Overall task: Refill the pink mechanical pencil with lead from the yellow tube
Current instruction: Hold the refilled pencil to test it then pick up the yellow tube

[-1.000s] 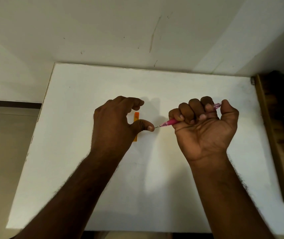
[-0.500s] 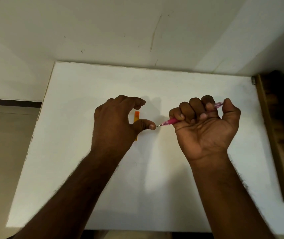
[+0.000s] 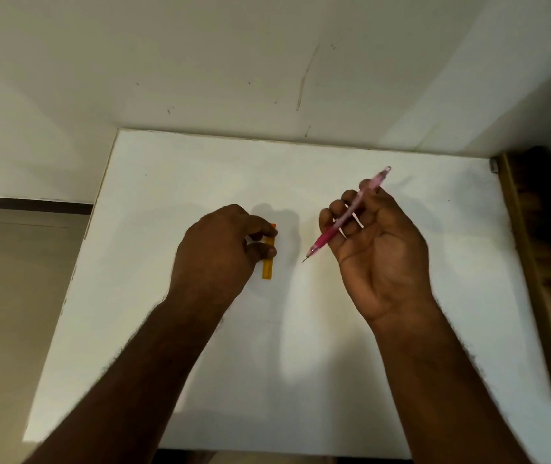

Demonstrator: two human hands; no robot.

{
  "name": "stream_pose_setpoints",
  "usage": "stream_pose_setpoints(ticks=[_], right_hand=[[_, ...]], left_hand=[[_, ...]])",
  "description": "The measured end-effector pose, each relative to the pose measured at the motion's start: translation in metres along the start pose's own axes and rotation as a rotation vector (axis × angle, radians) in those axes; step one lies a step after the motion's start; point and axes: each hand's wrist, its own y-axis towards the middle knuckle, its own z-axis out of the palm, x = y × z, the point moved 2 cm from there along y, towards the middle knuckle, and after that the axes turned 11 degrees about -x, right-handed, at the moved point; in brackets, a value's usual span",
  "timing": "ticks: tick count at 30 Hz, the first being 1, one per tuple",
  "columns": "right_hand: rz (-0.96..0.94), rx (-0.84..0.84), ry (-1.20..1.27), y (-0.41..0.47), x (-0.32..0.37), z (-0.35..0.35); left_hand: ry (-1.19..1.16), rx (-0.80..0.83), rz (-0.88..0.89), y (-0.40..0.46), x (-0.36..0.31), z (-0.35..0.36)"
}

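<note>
Pink pencil (image 3: 344,218), one, loosely cradled by right hand (image 3: 377,249); left hand (image 3: 220,252) pinching one yellow tube (image 3: 268,259).

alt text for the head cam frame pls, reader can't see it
Seen from above, a person's right hand holds a pink mechanical pencil tip-down over a white table, while the left hand closes finger and thumb on a yellow lead tube lying on the table.

- No text, label, brand, number or sign can be read anywhere.
- The yellow tube (image 3: 268,259) bears dark marks along its side, too small and blurred to make out.
</note>
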Motion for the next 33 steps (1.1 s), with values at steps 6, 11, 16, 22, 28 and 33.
stream_pose_setpoints(ticks=[6, 11, 16, 22, 28, 33], right_hand=[[-0.492, -0.181, -0.943, -0.004, -0.009, -0.003], [-0.630, -0.185, -1.288, -0.004, -0.020, -0.006], [-0.664, -0.183, -1.457, -0.003, -0.029, -0.006], [-0.689, -0.181, -1.534, -0.002, -0.032, -0.006], [-0.707, -0.184, -1.549, 0.001, -0.033, -0.009], [-0.634, -0.214, -1.458, 0.003, -0.030, -0.010]], left_hand=[[0.014, 0.006, 0.008, 0.000, -0.001, -0.002], [0.036, 0.020, -0.007, 0.000, -0.003, -0.001], [0.067, 0.049, -0.010, 0.002, -0.005, -0.001], [0.063, 0.053, -0.014, 0.002, -0.005, 0.000], [0.053, 0.041, -0.012, 0.003, -0.005, 0.002], [0.051, 0.020, 0.006, 0.002, -0.004, 0.002]])
